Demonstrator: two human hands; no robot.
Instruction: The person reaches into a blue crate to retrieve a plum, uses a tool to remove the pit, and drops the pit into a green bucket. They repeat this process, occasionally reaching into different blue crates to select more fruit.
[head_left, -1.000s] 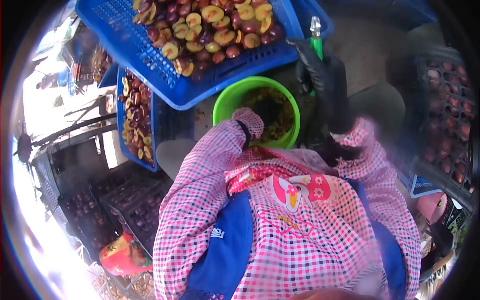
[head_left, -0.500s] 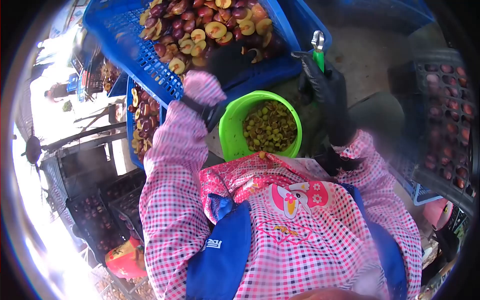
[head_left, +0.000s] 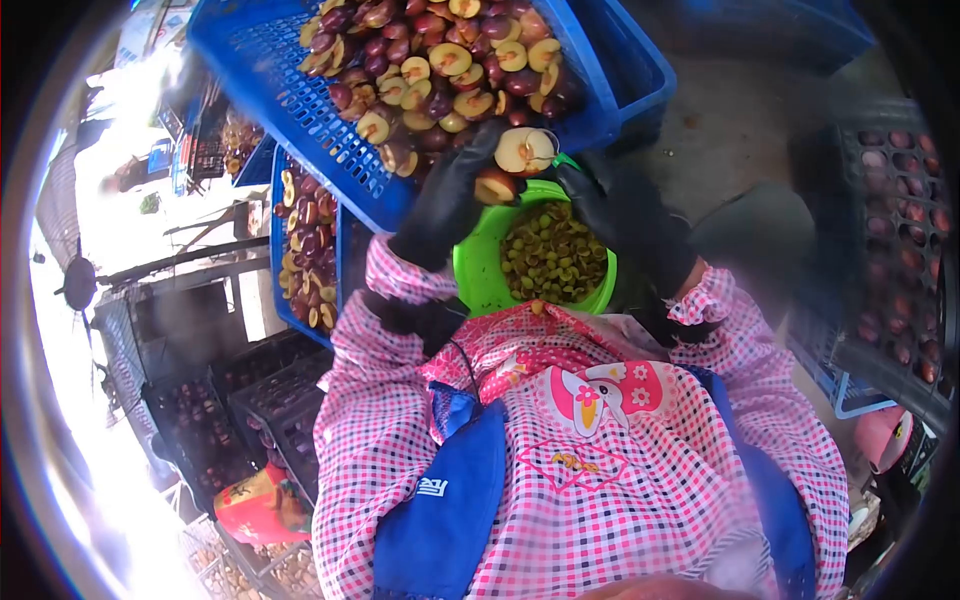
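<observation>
outdoor yard, concrete floor (head_left: 740,120). blue crate (head_left: 300,110) heaped with halved plums (head_left: 440,60); green bowl (head_left: 475,270) half full of pits (head_left: 550,260). left hand (head_left: 447,205), right hand (head_left: 622,212) grip split plum (head_left: 524,150) over bowl. whole fruit (head_left: 900,180) in dark crate (head_left: 880,365) left to do.

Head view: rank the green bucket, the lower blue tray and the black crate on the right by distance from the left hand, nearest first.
1. Green bucket, just below the left hand, which grips a plum.
2. Lower blue tray, off to that hand's left.
3. Black crate, at the far right edge.
</observation>
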